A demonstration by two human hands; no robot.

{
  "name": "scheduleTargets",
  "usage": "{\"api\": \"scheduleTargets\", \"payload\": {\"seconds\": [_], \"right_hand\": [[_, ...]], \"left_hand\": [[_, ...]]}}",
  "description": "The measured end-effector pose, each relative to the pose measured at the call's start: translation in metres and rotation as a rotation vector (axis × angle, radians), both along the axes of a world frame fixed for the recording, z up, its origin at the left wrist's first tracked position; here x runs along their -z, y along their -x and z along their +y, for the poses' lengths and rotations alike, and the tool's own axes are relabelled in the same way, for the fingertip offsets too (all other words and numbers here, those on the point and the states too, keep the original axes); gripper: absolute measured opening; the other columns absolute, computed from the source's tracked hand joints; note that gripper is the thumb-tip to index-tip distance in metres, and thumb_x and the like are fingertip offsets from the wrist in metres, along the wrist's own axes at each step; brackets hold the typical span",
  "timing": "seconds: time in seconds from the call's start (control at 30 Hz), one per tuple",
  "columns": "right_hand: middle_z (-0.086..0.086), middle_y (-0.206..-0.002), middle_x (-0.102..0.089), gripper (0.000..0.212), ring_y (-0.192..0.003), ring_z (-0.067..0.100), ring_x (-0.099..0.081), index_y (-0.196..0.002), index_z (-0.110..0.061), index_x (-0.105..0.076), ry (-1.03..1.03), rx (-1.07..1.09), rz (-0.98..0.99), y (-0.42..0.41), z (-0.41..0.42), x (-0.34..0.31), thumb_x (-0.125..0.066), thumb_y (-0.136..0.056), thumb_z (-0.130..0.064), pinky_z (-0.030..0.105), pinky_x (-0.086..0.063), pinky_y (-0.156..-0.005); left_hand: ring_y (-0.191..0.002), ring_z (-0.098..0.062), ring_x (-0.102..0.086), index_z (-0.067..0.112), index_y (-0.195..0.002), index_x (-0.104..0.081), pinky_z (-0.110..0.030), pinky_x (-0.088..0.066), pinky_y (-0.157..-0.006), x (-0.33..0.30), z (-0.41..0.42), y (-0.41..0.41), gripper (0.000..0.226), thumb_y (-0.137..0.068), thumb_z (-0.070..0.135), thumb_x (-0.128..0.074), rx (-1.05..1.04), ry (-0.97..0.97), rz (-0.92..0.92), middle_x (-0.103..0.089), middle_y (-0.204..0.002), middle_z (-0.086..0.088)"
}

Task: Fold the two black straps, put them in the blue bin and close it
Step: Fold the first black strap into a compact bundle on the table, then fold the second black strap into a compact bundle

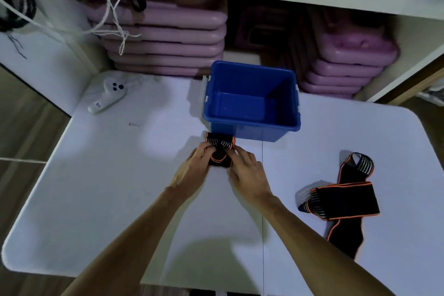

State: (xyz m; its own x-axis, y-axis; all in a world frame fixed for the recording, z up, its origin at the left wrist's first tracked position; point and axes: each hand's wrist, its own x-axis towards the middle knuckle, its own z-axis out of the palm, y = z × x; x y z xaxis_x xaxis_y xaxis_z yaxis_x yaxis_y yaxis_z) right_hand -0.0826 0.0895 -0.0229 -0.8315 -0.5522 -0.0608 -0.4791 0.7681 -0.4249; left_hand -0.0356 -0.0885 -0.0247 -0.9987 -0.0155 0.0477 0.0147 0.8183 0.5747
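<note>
A black strap with orange edging (219,149) lies folded into a compact bundle on the white table, just in front of the blue bin (252,125). My left hand (192,168) grips its left side and my right hand (247,170) grips its right side. The blue bin stands open, with nothing inside it; I see no lid on it. The second black strap (346,202) lies unfolded and crossed over itself on the table to the right, apart from both hands.
A white handheld device (108,96) and a small screw (132,125) lie at the table's far left. Stacks of purple boards (168,38) fill the shelf behind the bin. White cords (113,7) hang at upper left. The table's rounded edge (26,218) runs at left.
</note>
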Motion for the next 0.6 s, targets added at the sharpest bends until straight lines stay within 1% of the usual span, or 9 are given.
{"api": "scheduleTargets", "payload": {"seconds": [0.07, 0.13, 0.2, 0.3, 0.37, 0.47, 0.53, 0.6], "right_hand": [[-0.003, -0.154, -0.033, 0.062, -0.13, 0.021, -0.038, -0.148, -0.032, -0.025, 0.016, 0.009, -0.013, -0.005, 0.001, -0.001, -0.049, -0.093, -0.018, 0.04, -0.043, -0.096], [0.002, -0.157, -0.028, 0.063, -0.138, 0.024, -0.032, -0.15, -0.03, -0.021, 0.04, 0.039, -0.042, -0.011, 0.003, -0.003, -0.048, -0.095, -0.02, 0.044, -0.04, -0.104], [0.005, -0.161, -0.022, 0.062, -0.144, 0.025, -0.025, -0.152, -0.029, -0.018, 0.055, 0.069, -0.062, -0.018, 0.007, -0.006, -0.046, -0.097, -0.024, 0.046, -0.035, -0.11], [0.002, -0.162, -0.017, 0.059, -0.146, 0.022, -0.022, -0.151, -0.031, -0.02, 0.092, 0.111, -0.063, -0.029, 0.018, -0.011, -0.045, -0.098, -0.029, 0.043, -0.032, -0.111], [0.001, -0.161, -0.019, 0.055, -0.145, 0.021, -0.023, -0.149, -0.032, -0.024, 0.109, 0.15, -0.043, -0.036, 0.03, -0.014, -0.044, -0.098, -0.03, 0.041, -0.032, -0.111], [0.002, -0.159, -0.023, 0.05, -0.143, 0.022, -0.025, -0.147, -0.031, -0.029, 0.112, 0.227, -0.021, -0.048, 0.055, -0.02, -0.044, -0.099, -0.032, 0.041, -0.032, -0.112], [0.004, -0.156, -0.028, 0.048, -0.14, 0.024, -0.03, -0.145, -0.03, -0.034, 0.114, 0.29, 0.0, -0.056, 0.076, -0.025, -0.046, -0.099, -0.033, 0.041, -0.033, -0.111], [0.007, -0.151, -0.035, 0.046, -0.136, 0.028, -0.037, -0.142, -0.025, -0.041, 0.107, 0.359, 0.03, -0.063, 0.1, -0.028, -0.05, -0.097, -0.032, 0.043, -0.037, -0.109]], "left_hand": [[-0.109, -0.025, -0.056, 0.014, -0.127, -0.047, -0.045, -0.056, -0.076, -0.002, 0.002, -0.004, 0.049, -0.081, 0.002, -0.055, -0.038, 0.021, -0.002, -0.045, -0.133, -0.002], [-0.113, -0.025, -0.055, 0.015, -0.131, -0.045, -0.042, -0.057, -0.075, -0.007, 0.004, -0.01, 0.055, -0.079, 0.006, -0.061, -0.08, 0.043, 0.019, -0.044, -0.138, -0.001], [-0.116, -0.026, -0.054, 0.013, -0.131, -0.045, -0.039, -0.055, -0.08, -0.01, 0.005, -0.018, 0.058, -0.077, 0.011, -0.067, -0.086, 0.058, 0.077, -0.045, -0.138, -0.005], [-0.125, -0.027, -0.047, 0.012, -0.13, -0.048, -0.037, -0.045, -0.097, -0.011, 0.008, -0.031, 0.053, -0.082, 0.02, -0.066, -0.064, 0.118, 0.154, -0.047, -0.138, -0.011], [-0.125, -0.027, -0.045, 0.013, -0.128, -0.052, -0.038, -0.04, -0.101, -0.012, 0.017, -0.036, 0.046, -0.084, 0.023, -0.064, -0.038, 0.148, 0.215, -0.049, -0.136, -0.01], [-0.119, -0.025, -0.047, 0.014, -0.121, -0.058, -0.035, -0.037, -0.099, -0.016, 0.042, -0.039, 0.039, -0.083, 0.022, -0.064, 0.06, 0.14, 0.304, -0.053, -0.13, -0.007], [-0.119, -0.024, -0.048, 0.014, -0.12, -0.058, -0.036, -0.038, -0.1, -0.017, 0.065, -0.036, 0.036, -0.085, 0.022, -0.062, 0.163, 0.141, 0.334, -0.054, -0.127, -0.007], [-0.118, -0.023, -0.047, 0.015, -0.121, -0.056, -0.037, -0.041, -0.099, -0.016, 0.091, -0.03, 0.035, -0.087, 0.026, -0.059, 0.258, 0.154, 0.318, -0.054, -0.126, -0.006]]}}
